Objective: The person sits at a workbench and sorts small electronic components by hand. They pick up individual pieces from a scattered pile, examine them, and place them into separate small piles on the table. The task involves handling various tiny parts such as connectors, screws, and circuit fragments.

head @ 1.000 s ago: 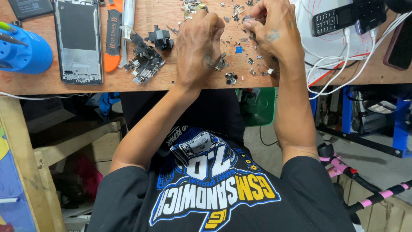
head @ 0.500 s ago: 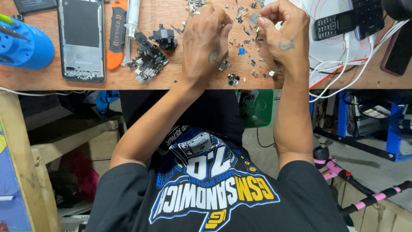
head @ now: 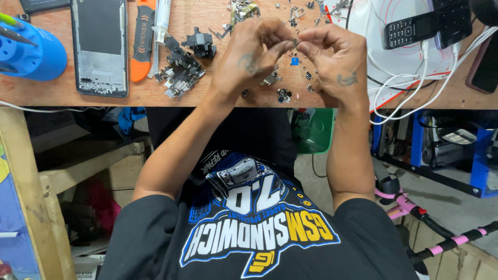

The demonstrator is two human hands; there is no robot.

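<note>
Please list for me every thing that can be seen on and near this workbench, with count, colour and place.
wooden bench: one, brown, across the top
tool holder: one, blue, far left
phone frame: one, dark and silver, beside the holder
pry tool: one, orange and black, right of the frame
syringe: one, white, beside the pry tool
loose phone parts: many, black and metal, scattered mid-bench
keypad phone: one, black, on the white mat
cables: several, white, right side
bin: one, green, under the bench
tiny part: one, too small to identify, pinched between both hands
left hand: fingertips closed on the tiny part
right hand: fingertips closed on it too
</note>
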